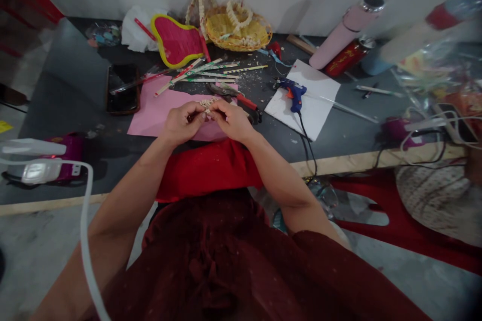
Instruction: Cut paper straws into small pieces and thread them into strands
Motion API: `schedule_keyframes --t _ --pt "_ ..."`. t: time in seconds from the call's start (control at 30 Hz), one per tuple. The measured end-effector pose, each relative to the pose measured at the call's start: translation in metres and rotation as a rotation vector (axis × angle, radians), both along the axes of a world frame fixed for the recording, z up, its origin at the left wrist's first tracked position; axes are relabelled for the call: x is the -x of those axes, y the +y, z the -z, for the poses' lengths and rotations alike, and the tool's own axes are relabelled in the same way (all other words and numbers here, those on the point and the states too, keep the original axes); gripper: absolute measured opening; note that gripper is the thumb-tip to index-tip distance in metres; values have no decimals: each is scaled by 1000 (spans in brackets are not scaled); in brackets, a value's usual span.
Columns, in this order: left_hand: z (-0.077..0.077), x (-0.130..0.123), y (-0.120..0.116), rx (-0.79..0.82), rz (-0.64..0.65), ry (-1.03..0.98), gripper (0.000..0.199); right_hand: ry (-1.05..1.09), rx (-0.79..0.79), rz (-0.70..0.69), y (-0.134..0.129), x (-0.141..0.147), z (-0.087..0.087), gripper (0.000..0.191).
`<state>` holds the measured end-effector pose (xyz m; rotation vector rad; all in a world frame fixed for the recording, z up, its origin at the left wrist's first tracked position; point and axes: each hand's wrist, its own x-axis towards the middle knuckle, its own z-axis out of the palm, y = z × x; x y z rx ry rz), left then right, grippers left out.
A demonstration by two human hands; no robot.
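My left hand [184, 123] and my right hand [232, 121] meet over a sheet of pink paper [148, 113]. Pinched between the fingertips of both is a small craft piece [207, 104] made of short cream-coloured bits, partly covered by the fingers. Pliers with a red handle [246, 102] lie just beyond my right hand. Behind the hands is a loose pile of printed chopsticks [205, 74], with pale crumbs scattered beside it. To the right, a blue glue gun [295, 93] rests on a white board [318, 90].
A yellow basket [239, 35] holds cream bead-like strings, beside a pink-and-yellow panel [176, 42]. A phone [122, 90] lies left. A pink flask [344, 35] and red can [348, 56] stand back right. The glue gun's cord [307, 135] crosses the table edge. A purple power strip [70, 153] sits front left.
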<state>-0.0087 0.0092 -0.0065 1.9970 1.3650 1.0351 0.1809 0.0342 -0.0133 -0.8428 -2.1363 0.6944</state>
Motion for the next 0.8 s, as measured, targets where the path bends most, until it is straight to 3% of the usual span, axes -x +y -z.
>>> schedule_keyframes --t 0.8 --pt "-2 -1 0 9 30 -43 16 -14 -26 13 -2 0 -2 13"
